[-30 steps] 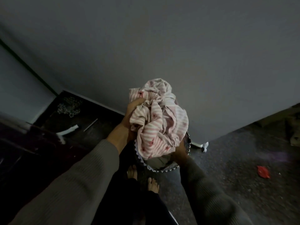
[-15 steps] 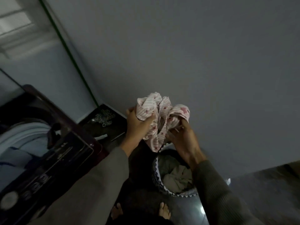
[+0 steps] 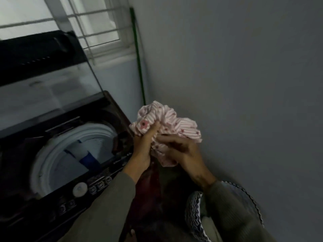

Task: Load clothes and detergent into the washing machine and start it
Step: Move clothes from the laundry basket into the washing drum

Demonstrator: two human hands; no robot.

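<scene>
While bunched at frame centre, needed carrying left over the washing machine [image 3: 57, 154] drum [image 3: 70, 154] at lower left, then dropping clear of the rim, no trailing ends. Left hand [image 3: 142, 151] clenched on the striped pink garment [image 3: 166, 126]; right hand [image 3: 185, 154] apparently half-curled beneath, touching it. Laundry basket [image 3: 194, 212] at lower right.

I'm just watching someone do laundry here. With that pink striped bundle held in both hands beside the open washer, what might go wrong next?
The pink striped bundle is bunched loosely between the left hand and right hand, off to the side of the drum; a trailing end could slip out or catch on the washer's rim. The room is dim, so the control buttons may be hard to read.
</scene>
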